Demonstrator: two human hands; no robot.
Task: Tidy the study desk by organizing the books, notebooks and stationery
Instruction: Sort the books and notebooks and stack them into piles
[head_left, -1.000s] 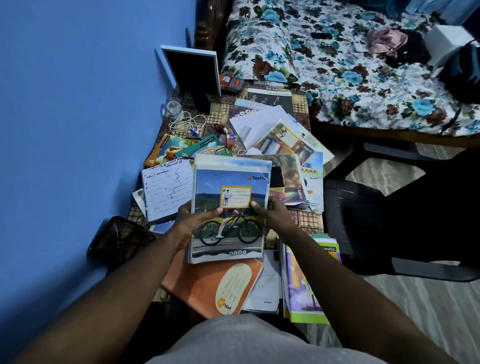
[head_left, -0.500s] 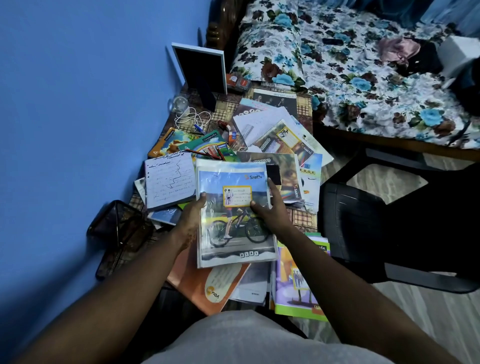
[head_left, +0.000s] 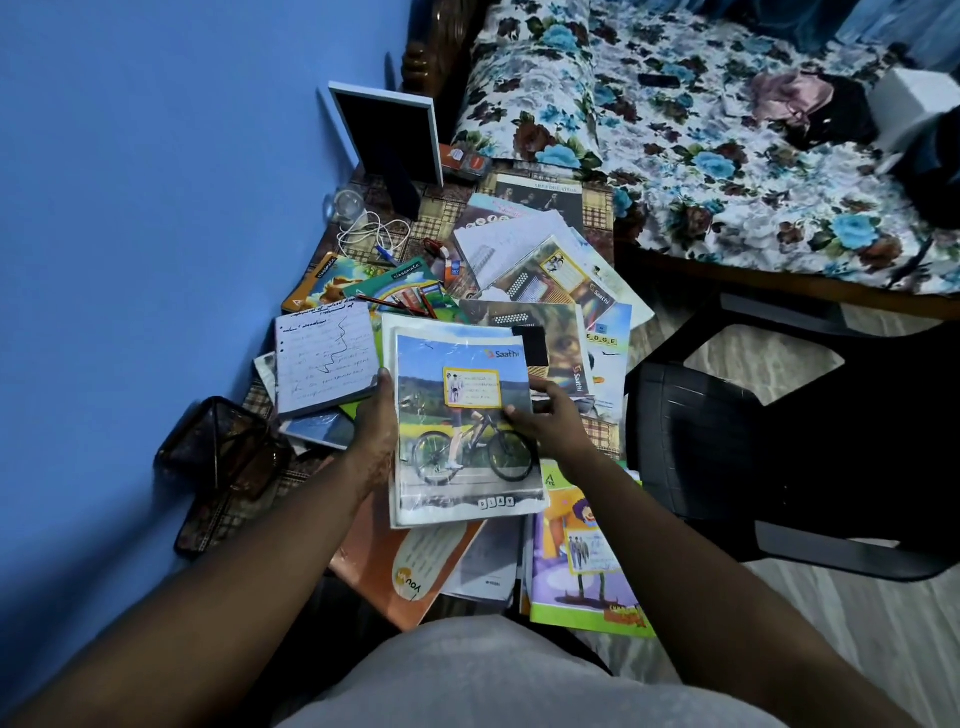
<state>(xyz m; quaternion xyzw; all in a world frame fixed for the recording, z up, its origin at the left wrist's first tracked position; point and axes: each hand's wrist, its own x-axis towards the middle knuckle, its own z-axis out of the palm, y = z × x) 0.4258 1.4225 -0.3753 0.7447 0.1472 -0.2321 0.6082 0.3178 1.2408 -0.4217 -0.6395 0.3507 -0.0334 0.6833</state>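
Note:
A small stack of notebooks, topped by a bicycle-cover notebook (head_left: 462, 431), is held over the cluttered desk. My left hand (head_left: 376, 415) grips the stack's left edge and my right hand (head_left: 545, 415) grips its right edge, thumb on the cover. An open handwritten notepad (head_left: 324, 358) lies just left of it. Under the stack lie an orange notebook (head_left: 395, 566) and a purple-and-green notebook (head_left: 576, 566). More notebooks (head_left: 550, 291) and loose pencils (head_left: 400, 304) are scattered further back on the desk.
A black mesh pen holder (head_left: 223, 457) lies tipped at the desk's left by the blue wall. A picture frame (head_left: 389, 135), a white cable (head_left: 369, 236) and a small bulb stand at the back. A black plastic chair (head_left: 753, 441) is right of the desk, a floral bed (head_left: 727, 156) beyond.
The stack has come down slightly toward the desk's near part. My left hand slid from the cover to the left edge, and my right hand shifted to the right edge.

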